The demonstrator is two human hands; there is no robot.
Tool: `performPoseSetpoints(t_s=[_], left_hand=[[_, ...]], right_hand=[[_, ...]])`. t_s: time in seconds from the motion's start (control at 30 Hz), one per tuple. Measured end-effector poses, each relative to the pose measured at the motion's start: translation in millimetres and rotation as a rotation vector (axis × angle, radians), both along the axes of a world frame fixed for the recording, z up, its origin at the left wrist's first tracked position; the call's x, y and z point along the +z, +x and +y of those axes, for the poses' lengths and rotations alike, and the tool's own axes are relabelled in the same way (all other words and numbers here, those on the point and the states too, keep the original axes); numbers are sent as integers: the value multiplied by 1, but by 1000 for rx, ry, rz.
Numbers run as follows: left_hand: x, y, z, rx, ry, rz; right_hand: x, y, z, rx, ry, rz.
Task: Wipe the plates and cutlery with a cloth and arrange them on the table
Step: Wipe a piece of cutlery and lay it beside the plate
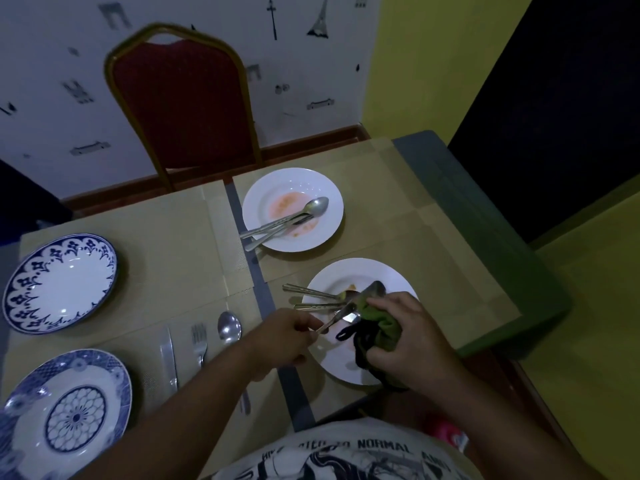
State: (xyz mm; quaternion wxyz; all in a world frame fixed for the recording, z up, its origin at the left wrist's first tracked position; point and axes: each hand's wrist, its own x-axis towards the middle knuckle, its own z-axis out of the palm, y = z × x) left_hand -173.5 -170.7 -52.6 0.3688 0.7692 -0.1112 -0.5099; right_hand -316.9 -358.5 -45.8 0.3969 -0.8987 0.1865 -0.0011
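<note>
Placemat (pixel 173 244) between patterned plate (pixel 62 285) and soiled plate (pixel 277 183) seems free

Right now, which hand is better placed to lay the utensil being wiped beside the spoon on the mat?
Left, probably. The left hand pinches the utensil by its handle and lies nearer the spoon; the right hand grips the cloth, farther off.

I'm looking down on a dining room, whether a home's or a small eatery's I can't tell: a table (pixel 485 209) covered in woven placemats (pixel 166 244), a red-padded banquet chair (pixel 180 98) at 11 o'clock, landmark-print wallpaper (pixel 52 64) behind it, a blue-and-white plate (pixel 59 282) at 9 o'clock, a soiled white plate (pixel 322 181) at 12.
</note>
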Motion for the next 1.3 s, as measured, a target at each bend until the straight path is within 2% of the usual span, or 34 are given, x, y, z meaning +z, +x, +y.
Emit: performPoseSetpoints(t_s=[0.1,0.23,0.37,0.5,0.6,0.67,0.77,0.9,1.07,1.2,1.3], left_hand=[[7,-10,-1,153,-75,140],[9,-18,3,176,-98,127],[8,-21,13,281,-124,186],[10,-26,17,310,-84,276],[7,-23,17,420,-92,358],[2,-22,17,468,-78,310],[0,-24,16,466,-50,182],[7,-26,9,446,-67,153],[8,-31,11,363,-100,43],[10,-32,22,361,-81,11],[14,-32,28,388,-61,108]], right_hand=[[-1,6,12,220,-95,-45],[-10,13,14,443,-255,-77],[-19,26,-14,325,-315,-46],[-22,29,-36,171,-300,-29],[-20,26,-35,85,-269,-72],[-17,23,-31,33,-239,-96],[-8,15,-16,119,-246,-104],[-5,14,9,386,-302,-158],[-16,31,13,570,-368,-202],[-18,52,-7,484,-444,-112],[-17,61,-28,380,-468,-66]])
